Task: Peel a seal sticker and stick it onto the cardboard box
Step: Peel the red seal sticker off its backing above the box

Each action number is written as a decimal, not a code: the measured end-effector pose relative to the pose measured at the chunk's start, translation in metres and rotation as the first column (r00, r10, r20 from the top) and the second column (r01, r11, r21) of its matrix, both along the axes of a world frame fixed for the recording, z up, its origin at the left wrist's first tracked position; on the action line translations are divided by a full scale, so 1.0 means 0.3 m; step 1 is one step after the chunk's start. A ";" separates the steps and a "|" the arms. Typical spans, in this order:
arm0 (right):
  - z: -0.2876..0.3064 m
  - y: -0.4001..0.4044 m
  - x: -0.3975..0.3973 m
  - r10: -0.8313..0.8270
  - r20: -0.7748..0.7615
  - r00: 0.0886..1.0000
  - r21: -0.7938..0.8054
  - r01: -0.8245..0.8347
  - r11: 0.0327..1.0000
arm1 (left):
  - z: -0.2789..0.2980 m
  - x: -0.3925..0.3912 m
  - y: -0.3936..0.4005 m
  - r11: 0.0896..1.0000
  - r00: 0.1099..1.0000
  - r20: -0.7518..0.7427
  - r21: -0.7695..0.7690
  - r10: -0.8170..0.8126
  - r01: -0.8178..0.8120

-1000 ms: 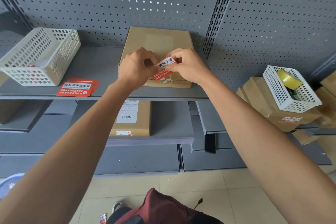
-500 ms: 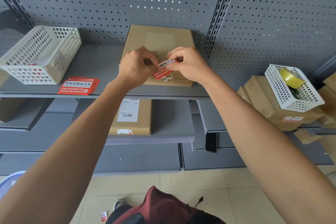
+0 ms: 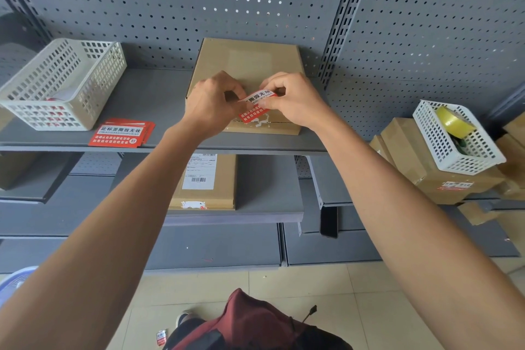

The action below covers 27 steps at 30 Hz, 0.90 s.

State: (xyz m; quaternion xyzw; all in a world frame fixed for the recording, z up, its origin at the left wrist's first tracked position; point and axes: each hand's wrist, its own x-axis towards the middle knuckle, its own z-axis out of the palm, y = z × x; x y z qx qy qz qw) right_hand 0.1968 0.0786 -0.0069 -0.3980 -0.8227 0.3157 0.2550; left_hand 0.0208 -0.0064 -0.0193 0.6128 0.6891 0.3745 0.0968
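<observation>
Grip: left hand [image 3: 211, 104] and right hand [image 3: 295, 102] each pinch an end of the seal sticker [image 3: 257, 106].
Location: sticker held above the front edge of the cardboard box [image 3: 247, 65] on the shelf [image 3: 147, 94].
Progress: peel apparently underway; sticking not yet done.
Spare stock: sticker sheets [image 3: 120, 133] beside the white basket [image 3: 62, 82].

Readable stuff is pretty limited here. On the stack of red seal stickers [image 3: 120, 133] lying on the shelf, a white band carries "此标签撕毁无效" with "CIBIAOQIANSIHUIWUXIAO" in small letters under it, then two lines of white Chinese print on the red that are too small to be made out. The seal sticker [image 3: 255, 106] being pinched between both hands shows only "撕毁无效" and part of the same pinyin, the rest being covered by fingers. A barcode is printed on the white shipping label [image 3: 199, 171] of the lower box, but its text can't be read.
</observation>
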 end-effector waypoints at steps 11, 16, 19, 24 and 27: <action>-0.019 -0.034 -0.005 -0.017 -0.036 0.999 0.060 0.019 0.998 | 0.004 -0.010 0.000 0.999 0.999 0.025 -0.023 -0.036 0.037; -0.020 -0.023 -0.007 0.009 0.023 1.000 0.115 -0.011 0.993 | 0.006 -0.010 -0.007 0.999 0.998 0.035 -0.013 -0.045 0.046; -0.023 -0.014 -0.007 0.007 0.022 1.000 0.102 -0.009 0.995 | 0.005 -0.017 -0.013 0.999 0.998 0.044 0.003 -0.051 0.051; -0.019 -0.012 0.001 0.017 0.009 1.000 0.062 -0.017 0.998 | 0.004 -0.033 -0.021 0.999 0.998 0.029 0.002 -0.050 0.050; -0.015 -0.015 0.001 0.021 -0.001 1.000 0.037 -0.021 0.999 | 0.002 -0.039 -0.023 0.997 0.997 0.018 0.000 -0.074 0.074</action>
